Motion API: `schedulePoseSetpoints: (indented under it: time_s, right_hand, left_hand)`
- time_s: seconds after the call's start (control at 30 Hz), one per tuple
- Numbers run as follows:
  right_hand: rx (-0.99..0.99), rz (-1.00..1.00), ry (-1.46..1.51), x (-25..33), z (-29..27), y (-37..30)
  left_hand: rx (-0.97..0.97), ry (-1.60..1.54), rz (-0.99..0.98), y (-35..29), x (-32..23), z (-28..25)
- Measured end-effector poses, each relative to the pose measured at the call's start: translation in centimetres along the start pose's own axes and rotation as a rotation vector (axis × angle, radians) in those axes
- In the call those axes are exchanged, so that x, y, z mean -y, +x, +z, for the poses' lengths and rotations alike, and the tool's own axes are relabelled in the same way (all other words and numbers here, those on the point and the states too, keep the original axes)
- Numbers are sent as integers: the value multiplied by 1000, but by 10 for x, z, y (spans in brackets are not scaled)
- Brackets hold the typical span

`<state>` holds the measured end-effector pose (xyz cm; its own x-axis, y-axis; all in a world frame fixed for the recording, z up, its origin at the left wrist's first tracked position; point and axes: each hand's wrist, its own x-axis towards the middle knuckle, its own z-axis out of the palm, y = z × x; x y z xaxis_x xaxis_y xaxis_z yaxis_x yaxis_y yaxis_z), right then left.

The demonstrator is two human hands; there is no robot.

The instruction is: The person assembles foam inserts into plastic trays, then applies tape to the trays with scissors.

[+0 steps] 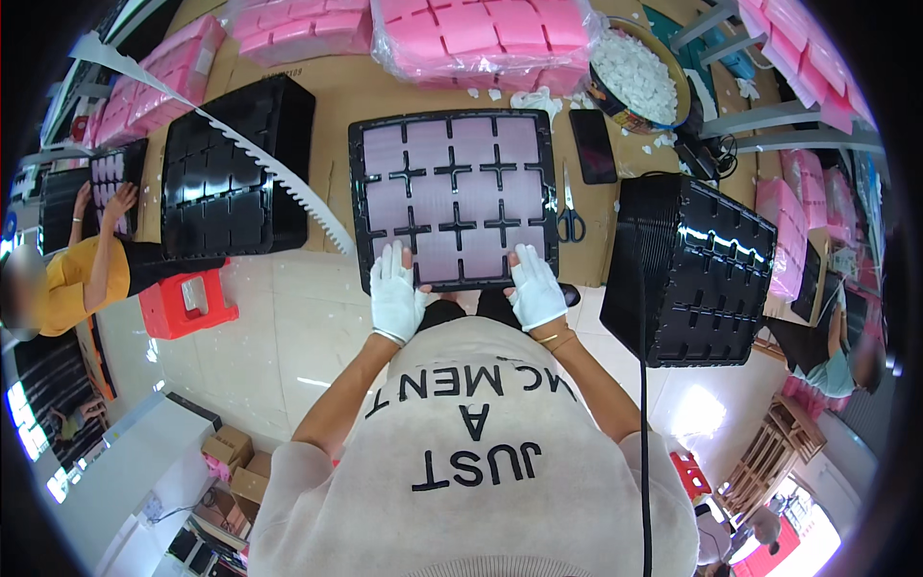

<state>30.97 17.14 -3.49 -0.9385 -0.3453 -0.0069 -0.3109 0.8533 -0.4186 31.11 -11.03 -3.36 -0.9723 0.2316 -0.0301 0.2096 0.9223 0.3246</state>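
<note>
Two hands of a co-worker point(72, 284) in a yellow top rest on a black tray at the far left; next comes a stack of black trays point(207, 197), crossed in view by a white strip with a toothed edge point(274, 168) that reaches close to the middle tray. That middle tray point(360, 207) lies flat at the near edge of the cardboard-covered table, right before the person, its cells showing pale pink pads point(479, 202) between black cross-shaped dividers. At its near left corner the left hand point(396, 300), in a white glove, rests open with its fingers stretched over the rim; further along the same edge, the right hand point(536, 293) lies likewise, flat and not closed around anything visible. The step in hand looks like squaring or checking the filled tray, since every cell seems covered. The next move would then call for an even hold on both sides, keeping the tray level so that no pad slips. Right of it lie blue-handled scissors point(571, 223) and a dark phone point(592, 144), with another black tray stack point(711, 279) beyond, near enough to bump.
</note>
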Motion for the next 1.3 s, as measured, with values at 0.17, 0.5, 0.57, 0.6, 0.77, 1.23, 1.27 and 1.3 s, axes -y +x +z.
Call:
schedulePoseSetpoints:
  time_s: [0.17,0.5,0.57,0.6,0.77,1.23,1.27,1.3]
  right_hand:
    - [-35,-107,-191,-22,-3,-8]
    - [70,-347,-6,-42,-42,0]
    - [109,-362,4,-24,-81,10]
    - [146,-373,-34,-6,-105,18]
    - [-9,-512,-61,61,-196,58]
    - [-535,-254,481,93,-151,134]
    - [-457,-193,506,89,-147,137]
    - [-461,-199,509,86,-142,142]
  left_hand:
    - [114,105,-20,-18,23,-24]
    - [40,93,40,-6,-2,-30]
    - [23,93,20,1,-3,-37]
    - [-28,94,27,2,1,-35]
    - [-193,47,135,3,13,-84]
    - [-994,-906,-315,-163,191,-167]
    - [-1031,-1076,-205,-174,197,-164]
    - [-1036,-1071,-201,-173,204,-155]
